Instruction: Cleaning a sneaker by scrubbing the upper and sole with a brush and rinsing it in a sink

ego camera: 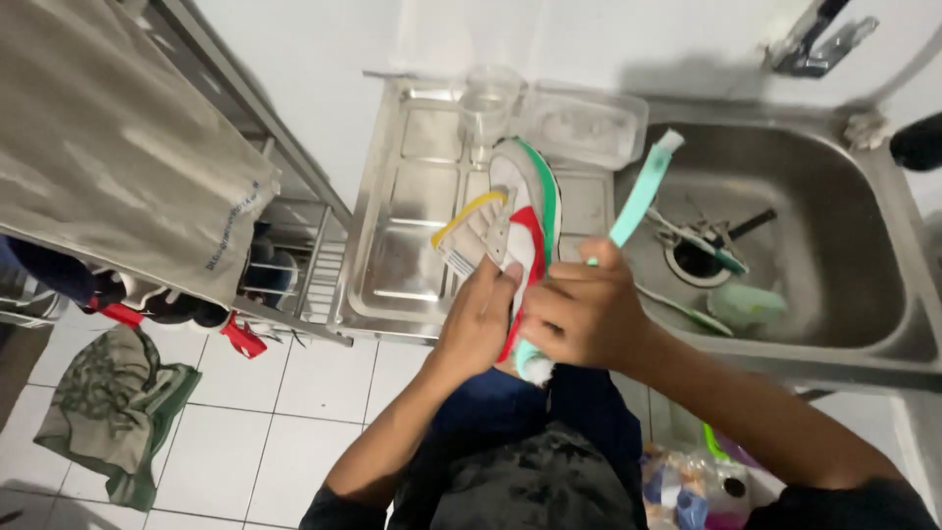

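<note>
White shoe (520, 211) w/ red-green sole: our left hand (478, 319) grips it, right hand (579, 314) clamps teal brush (633, 201), at sink (863, 324) front edge.

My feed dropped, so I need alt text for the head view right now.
Seen from above, the left hand grips a white shoe with red and green trim while the right hand holds a teal brush against it, beside a steel sink with brushes near its drain.
</note>
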